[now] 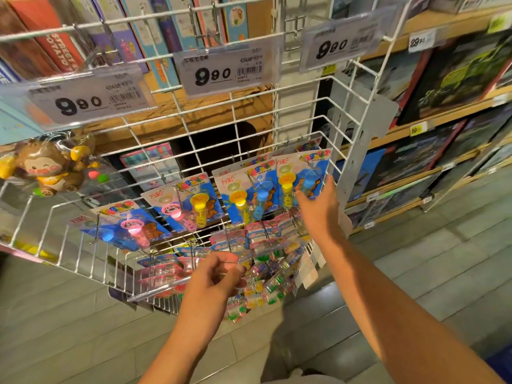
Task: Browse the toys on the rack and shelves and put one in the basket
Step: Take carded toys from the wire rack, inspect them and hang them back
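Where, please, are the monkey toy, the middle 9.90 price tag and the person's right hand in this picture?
monkey toy [45, 169]: head view, on its face.
middle 9.90 price tag [221, 72]: head view, on the tag's centre.
right hand [318, 207]: head view, on the back of the hand.

The rack [249, 106] is white-coated metal wire, smooth and faintly shiny. Price tag holders [227, 67] are clear glossy plastic over matt paper labels. Bubble-wand toys [194, 200] sit in shiny plastic blisters on glossy printed card. The monkey toy [47, 167] is glossy brown plastic inside a clear wrapper. The shelves [432, 120] look like matt wood.
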